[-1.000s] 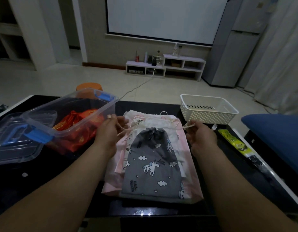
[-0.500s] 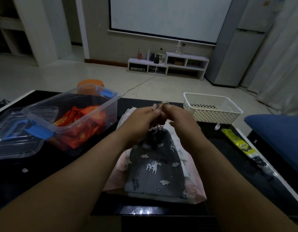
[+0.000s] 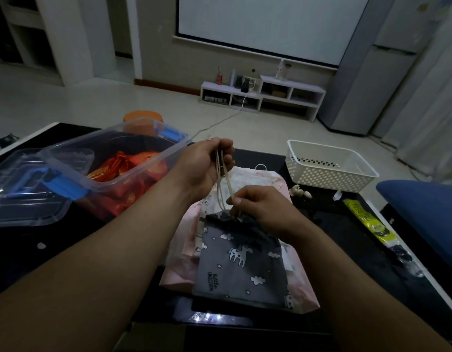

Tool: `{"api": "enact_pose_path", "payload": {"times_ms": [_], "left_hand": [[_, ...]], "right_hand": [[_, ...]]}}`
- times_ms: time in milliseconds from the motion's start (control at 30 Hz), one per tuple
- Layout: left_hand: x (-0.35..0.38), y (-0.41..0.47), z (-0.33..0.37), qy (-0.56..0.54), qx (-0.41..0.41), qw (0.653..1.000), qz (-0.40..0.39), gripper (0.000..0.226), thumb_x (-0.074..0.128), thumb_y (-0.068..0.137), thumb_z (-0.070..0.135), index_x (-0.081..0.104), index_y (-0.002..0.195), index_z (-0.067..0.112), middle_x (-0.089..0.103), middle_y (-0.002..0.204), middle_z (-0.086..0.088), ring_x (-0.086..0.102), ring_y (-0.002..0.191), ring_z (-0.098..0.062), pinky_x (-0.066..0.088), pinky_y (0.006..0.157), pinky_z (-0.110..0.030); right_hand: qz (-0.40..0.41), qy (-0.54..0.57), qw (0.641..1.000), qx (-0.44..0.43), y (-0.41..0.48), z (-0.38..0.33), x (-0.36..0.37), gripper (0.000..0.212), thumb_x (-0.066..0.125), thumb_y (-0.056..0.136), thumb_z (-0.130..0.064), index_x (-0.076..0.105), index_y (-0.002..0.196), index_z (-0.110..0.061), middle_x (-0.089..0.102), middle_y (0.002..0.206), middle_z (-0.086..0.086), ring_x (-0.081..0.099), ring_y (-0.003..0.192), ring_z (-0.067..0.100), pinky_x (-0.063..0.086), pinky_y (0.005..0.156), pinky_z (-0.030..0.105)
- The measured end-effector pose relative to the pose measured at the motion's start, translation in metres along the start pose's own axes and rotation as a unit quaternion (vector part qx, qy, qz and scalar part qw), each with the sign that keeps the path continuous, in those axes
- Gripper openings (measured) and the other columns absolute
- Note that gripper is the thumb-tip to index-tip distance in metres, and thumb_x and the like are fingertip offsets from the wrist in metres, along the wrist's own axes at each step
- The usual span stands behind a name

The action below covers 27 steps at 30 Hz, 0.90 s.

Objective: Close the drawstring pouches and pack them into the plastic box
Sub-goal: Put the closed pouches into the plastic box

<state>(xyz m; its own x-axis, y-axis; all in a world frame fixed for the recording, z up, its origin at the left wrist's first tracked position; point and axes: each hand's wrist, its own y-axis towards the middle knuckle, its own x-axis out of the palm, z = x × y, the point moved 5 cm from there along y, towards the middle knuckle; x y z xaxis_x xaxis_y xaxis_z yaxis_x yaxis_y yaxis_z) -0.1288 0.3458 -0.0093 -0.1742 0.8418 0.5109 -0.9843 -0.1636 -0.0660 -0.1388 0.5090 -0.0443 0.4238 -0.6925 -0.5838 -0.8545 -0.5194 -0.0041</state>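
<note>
A grey unicorn-print drawstring pouch (image 3: 242, 260) lies on a stack of pink pouches (image 3: 184, 265) on the black table. My left hand (image 3: 207, 163) grips the pouch's pale drawstrings (image 3: 223, 179), held up and taut. My right hand (image 3: 260, 207) pinches the gathered mouth of the grey pouch where the cords enter. To the left stands the clear plastic box (image 3: 123, 158) with blue latches, holding red pouches (image 3: 128, 174).
The box's clear lid (image 3: 24, 189) lies at the far left. A white perforated basket (image 3: 326, 166) stands at the back right, small shells (image 3: 297, 191) in front of it. A yellow packet (image 3: 367, 222) lies along the right table edge beside a blue cushion (image 3: 423, 214).
My hands first pulled the cords apart, then met above the pouch. Now the left hand holds the cords up while the right has dropped to the pouch's mouth, which is cinched.
</note>
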Motion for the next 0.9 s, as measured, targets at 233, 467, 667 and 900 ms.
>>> {"api": "enact_pose_path", "payload": {"times_ms": [233,467,667,900], "left_hand": [[-0.016,-0.003,0.016,0.264,0.098,0.954,0.107,0.035,0.04,0.111,0.032,0.073,0.116,0.022,0.059,0.11,0.004,0.054,0.116,-0.022,0.047,0.108,-0.045],[0.015,-0.011,0.019,0.289,0.122,0.949,0.028,0.031,0.043,0.11,0.036,0.071,0.123,0.031,0.062,0.121,0.018,0.049,0.132,-0.016,0.037,0.118,-0.049],[0.06,-0.02,0.02,0.272,0.13,0.95,-0.083,0.032,0.045,0.109,0.036,0.069,0.13,0.027,0.068,0.129,0.013,0.06,0.121,-0.009,0.049,0.106,-0.038],[0.028,-0.014,-0.02,0.502,0.037,0.858,-0.105,0.049,0.051,0.1,0.051,0.06,0.136,0.018,0.064,0.131,-0.004,0.062,0.117,-0.024,0.049,0.104,-0.046]], "right_hand": [[0.074,0.018,0.995,0.062,-0.005,0.004,-0.003,0.021,0.068,0.099,-0.022,0.078,0.081,-0.017,0.078,0.079,-0.005,0.072,0.081,0.014,0.051,0.074,0.029],[0.024,-0.026,0.998,0.057,-0.007,-0.004,0.002,0.016,0.07,0.097,-0.022,0.083,0.091,-0.015,0.077,0.081,-0.008,0.065,0.061,-0.002,0.047,0.058,0.016],[-0.01,-0.053,0.998,-0.019,-0.009,-0.02,0.006,0.014,0.071,0.097,-0.026,0.082,0.104,-0.021,0.079,0.093,-0.01,0.071,0.08,0.0,0.052,0.068,0.012],[0.008,0.081,0.993,0.086,-0.007,0.005,-0.003,0.018,0.066,0.096,-0.012,0.08,0.086,-0.015,0.073,0.075,0.002,0.065,0.068,0.012,0.05,0.061,0.026]]}}
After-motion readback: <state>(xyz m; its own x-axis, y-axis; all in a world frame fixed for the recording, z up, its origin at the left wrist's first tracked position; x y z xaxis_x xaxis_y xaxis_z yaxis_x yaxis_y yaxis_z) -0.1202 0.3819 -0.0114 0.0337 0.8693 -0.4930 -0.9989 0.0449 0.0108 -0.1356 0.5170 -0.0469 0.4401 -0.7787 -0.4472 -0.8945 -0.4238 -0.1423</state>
